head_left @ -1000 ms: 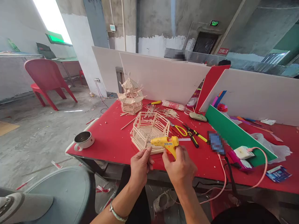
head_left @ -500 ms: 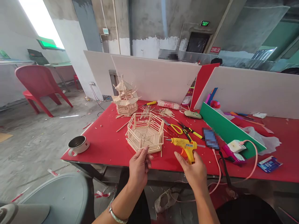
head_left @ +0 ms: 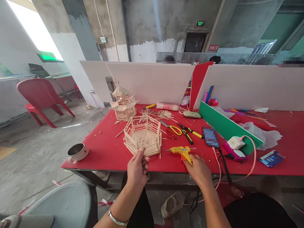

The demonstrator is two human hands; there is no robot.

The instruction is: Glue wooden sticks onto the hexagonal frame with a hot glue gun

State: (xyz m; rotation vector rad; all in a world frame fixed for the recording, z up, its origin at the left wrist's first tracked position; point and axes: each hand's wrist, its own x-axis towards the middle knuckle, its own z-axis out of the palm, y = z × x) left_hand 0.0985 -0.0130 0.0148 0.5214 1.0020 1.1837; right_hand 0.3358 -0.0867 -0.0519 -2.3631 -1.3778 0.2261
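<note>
A yellow hot glue gun [head_left: 178,150] is on its side at or just over the red tabletop, nozzle to the left. My right hand [head_left: 199,170] has its fingers closed at the end of the gun's handle. My left hand [head_left: 137,167] is closed in a pinch at the table's front edge; whatever lies between its fingers is hidden. Just beyond it stands an open many-sided frame of thin wooden sticks [head_left: 154,148], with a floor of sticks laid in rings and a low railing. Behind, to the left, rises a tiered stick pagoda [head_left: 123,111].
Scissors [head_left: 175,129], pliers [head_left: 187,136] and a phone [head_left: 211,136] lie beyond the glue gun. Loose sticks [head_left: 166,114] are scattered behind the frame. A mug [head_left: 78,152] stands at the left edge. A green board [head_left: 228,126] and a power strip [head_left: 235,154] are at right.
My right hand has brought the glue gun lower and tipped it flatter toward the table, with the grip shifted to the handle's end. My left hand keeps its pinch. The view has shifted slightly.
</note>
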